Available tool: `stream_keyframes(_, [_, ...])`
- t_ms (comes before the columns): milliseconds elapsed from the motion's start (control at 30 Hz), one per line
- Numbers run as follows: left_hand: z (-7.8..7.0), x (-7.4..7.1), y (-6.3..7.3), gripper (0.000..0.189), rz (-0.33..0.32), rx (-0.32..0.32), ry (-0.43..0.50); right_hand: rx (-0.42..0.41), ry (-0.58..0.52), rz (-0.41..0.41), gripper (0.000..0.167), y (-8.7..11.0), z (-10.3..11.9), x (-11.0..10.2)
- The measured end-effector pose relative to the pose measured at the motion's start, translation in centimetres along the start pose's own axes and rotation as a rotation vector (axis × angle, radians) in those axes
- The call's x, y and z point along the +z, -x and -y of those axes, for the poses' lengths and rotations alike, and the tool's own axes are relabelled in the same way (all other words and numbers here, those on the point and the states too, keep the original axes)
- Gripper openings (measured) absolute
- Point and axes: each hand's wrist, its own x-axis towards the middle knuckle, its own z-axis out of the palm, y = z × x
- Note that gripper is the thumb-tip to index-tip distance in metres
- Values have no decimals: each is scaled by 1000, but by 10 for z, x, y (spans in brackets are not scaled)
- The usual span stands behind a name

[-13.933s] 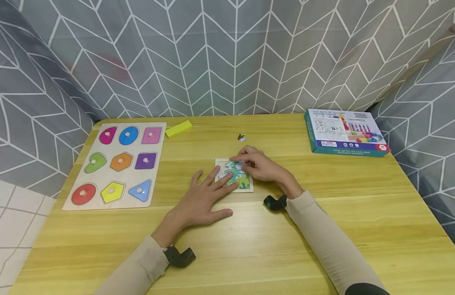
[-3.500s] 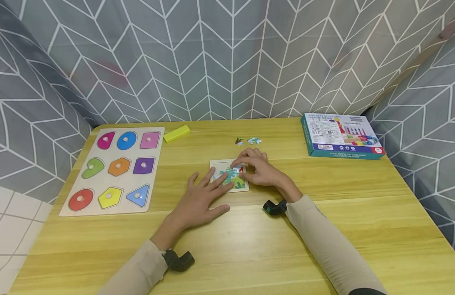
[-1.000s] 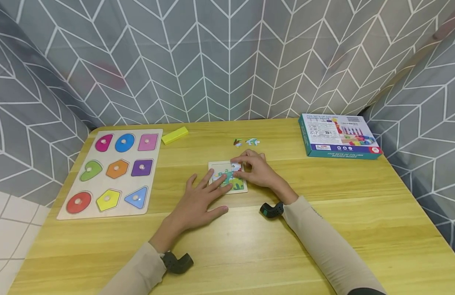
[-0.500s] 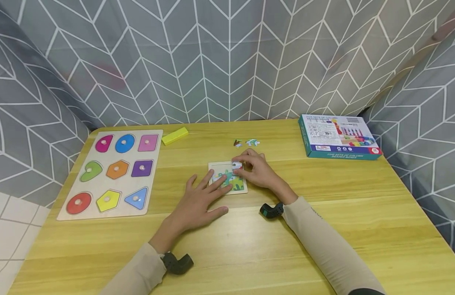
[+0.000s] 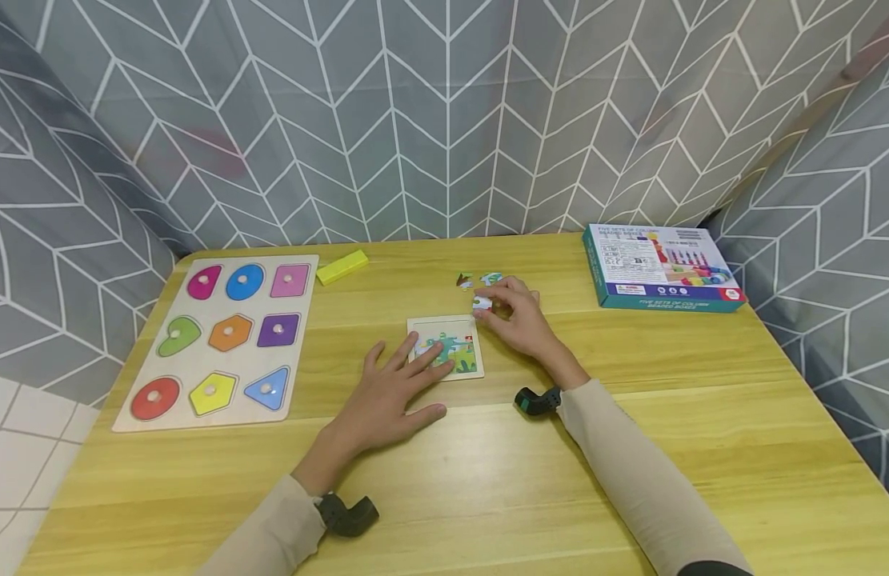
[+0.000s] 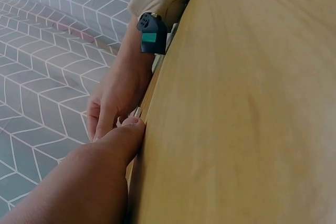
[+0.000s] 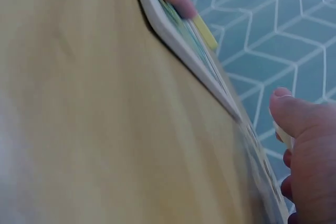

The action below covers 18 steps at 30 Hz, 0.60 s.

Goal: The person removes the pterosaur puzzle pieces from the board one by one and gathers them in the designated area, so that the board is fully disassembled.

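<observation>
A small jigsaw puzzle tray (image 5: 446, 320) with a pale wooden frame lies mid-table, holding several green and blue pieces. My left hand (image 5: 394, 394) rests with spread fingers over its left part and hides some of the picture. Just beyond the tray's upper right corner, my right hand (image 5: 518, 318) pinches a white and blue puzzle piece (image 5: 482, 303) between thumb and fingers. In the right wrist view the edge of that puzzle piece (image 7: 283, 136) shows under the thumb. Two loose pieces lie behind: a brown and green one (image 5: 464, 280) and a blue-green one (image 5: 490, 278), partly near my right fingers.
A wooden shape board (image 5: 221, 352) with several knobbed coloured shapes lies on the left. Beside its top corner is a yellow block (image 5: 342, 267). A teal and white toy box (image 5: 663, 266) sits at the back right, near the grey patterned curtain (image 5: 444, 120).
My right hand has lifted the white and blue piece from the tray's upper right and carried it back and to the right. My left hand has stayed in place.
</observation>
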Motion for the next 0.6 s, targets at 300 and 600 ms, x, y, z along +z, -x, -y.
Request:
stream_keyframes(300, [1,1,1,62,-6,7,-4,98,43,-94,34,-3,-21,-21])
stream_keyframes(600, [2,2,0,63,-3,11,-1,179,140,-130,37,-4,-34,-35])
